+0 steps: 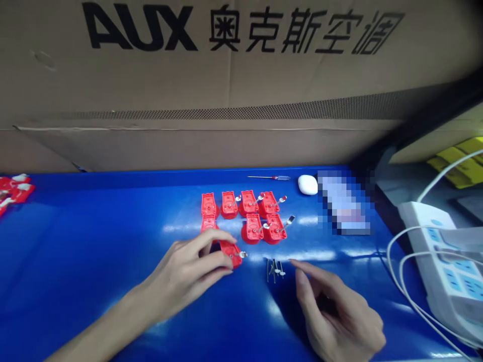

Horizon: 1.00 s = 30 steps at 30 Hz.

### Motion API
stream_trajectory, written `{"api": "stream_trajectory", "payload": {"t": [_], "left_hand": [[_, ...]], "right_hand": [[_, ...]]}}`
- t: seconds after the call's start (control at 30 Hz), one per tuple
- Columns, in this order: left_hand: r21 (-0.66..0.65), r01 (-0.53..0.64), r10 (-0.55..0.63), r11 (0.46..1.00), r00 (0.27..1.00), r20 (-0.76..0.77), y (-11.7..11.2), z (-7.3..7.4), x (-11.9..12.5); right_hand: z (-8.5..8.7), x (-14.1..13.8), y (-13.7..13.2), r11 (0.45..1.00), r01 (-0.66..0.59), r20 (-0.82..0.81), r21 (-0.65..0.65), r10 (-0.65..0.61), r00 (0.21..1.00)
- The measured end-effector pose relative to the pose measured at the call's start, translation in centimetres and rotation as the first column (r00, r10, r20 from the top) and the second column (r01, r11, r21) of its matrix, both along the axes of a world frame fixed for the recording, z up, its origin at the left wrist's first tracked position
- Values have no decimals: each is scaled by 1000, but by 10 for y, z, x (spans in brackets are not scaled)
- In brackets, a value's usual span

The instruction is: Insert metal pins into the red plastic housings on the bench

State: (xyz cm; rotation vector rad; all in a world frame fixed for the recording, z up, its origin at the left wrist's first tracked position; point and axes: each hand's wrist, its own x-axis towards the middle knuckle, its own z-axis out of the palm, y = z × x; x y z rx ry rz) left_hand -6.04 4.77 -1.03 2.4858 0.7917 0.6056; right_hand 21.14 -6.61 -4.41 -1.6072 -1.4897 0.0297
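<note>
My left hand (198,259) is closed around a red plastic housing (231,254), thumb and fingers on its sides. A small metal pin with a white end (242,255) sticks out of that housing to the right. My right hand (335,306) hovers at the right of a small group of loose metal pins (274,271), some with white parts. Its index finger and thumb are slightly apart with nothing visible between them; the other fingers curl in. Beyond my left hand, several red housings (252,227) stand in two rows, most with a pin projecting rightward.
A small screwdriver (273,177), a white rounded case (308,185) and a pixelated flat object (347,206) lie at the back. A white power strip (449,266) with cables is at the right. More red and white parts (15,191) lie far left. A cardboard wall (226,85) stands behind the blue table.
</note>
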Motion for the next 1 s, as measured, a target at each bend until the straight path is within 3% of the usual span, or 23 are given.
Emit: {"api": "stream_trajectory", "payload": {"t": [0.1, 0.2, 0.33, 0.43, 0.6, 0.77, 0.87, 1.0], "left_hand": [[-82, 47, -45, 996, 999, 30, -3, 4, 4], [-149, 70, -56, 986, 994, 94, -9, 4, 8], [-267, 84, -35, 960, 983, 183, -16, -1, 13], [-299, 54, 4, 953, 982, 189, -20, -6, 14], [-234, 82, -34, 969, 978, 205, -19, -6, 13], [-164, 112, -70, 980, 969, 238, -16, -6, 13], [-163, 127, -82, 978, 963, 258, -15, -7, 13], [-148, 122, -82, 982, 964, 252, -16, -7, 14]], "right_hand": [[1, -2, -3, 998, -62, 22, 27, 62, 998], [9, -13, -3, 973, -221, 45, 62, 219, 975], [22, -36, 7, 916, -392, -55, 80, 397, 916], [26, -49, 12, 895, -442, -103, 57, 445, 890], [24, -57, 13, 912, -401, -196, 84, 410, 891], [27, -63, 9, 912, -405, -163, 61, 409, 898], [37, -66, 3, 953, -291, -200, 89, 303, 932], [46, -50, -2, 994, -37, -337, 100, 69, 939]]}}
